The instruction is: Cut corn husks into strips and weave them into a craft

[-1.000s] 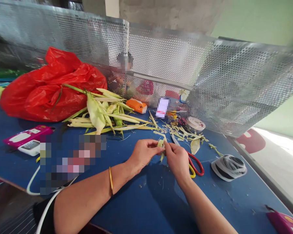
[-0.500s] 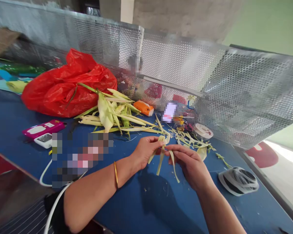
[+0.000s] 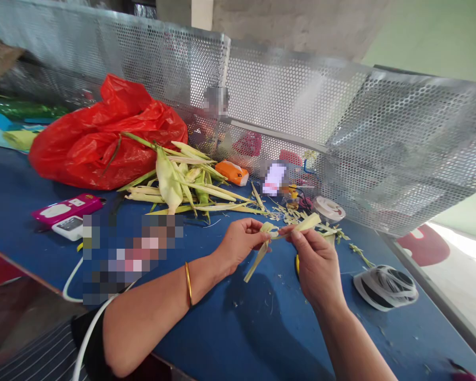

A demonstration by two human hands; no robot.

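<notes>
A pale green husk strip (image 3: 289, 228) is stretched between my two hands above the blue table (image 3: 241, 328). My left hand (image 3: 240, 244) pinches one end, where the strip is looped and a loose tail hangs down. My right hand (image 3: 315, 259) pinches the other end, which sticks up to the right. A gold bangle (image 3: 188, 284) circles my left wrist. Behind my hands lies a pile of corn husks (image 3: 182, 182), and husk scraps (image 3: 301, 217) are scattered close by.
A red plastic bag (image 3: 99, 135) sits at the back left. A perforated metal screen (image 3: 341, 132) walls off the far side. An orange device (image 3: 232, 172), a white tape roll (image 3: 328, 208), a spool of thread (image 3: 384, 286) and pink and white devices (image 3: 65, 211) lie about.
My hands have pulled apart, drawing the strip taut between them. The strips that hung straight down half a second ago are now held sideways, with one tail dangling. The view shifted slightly.
</notes>
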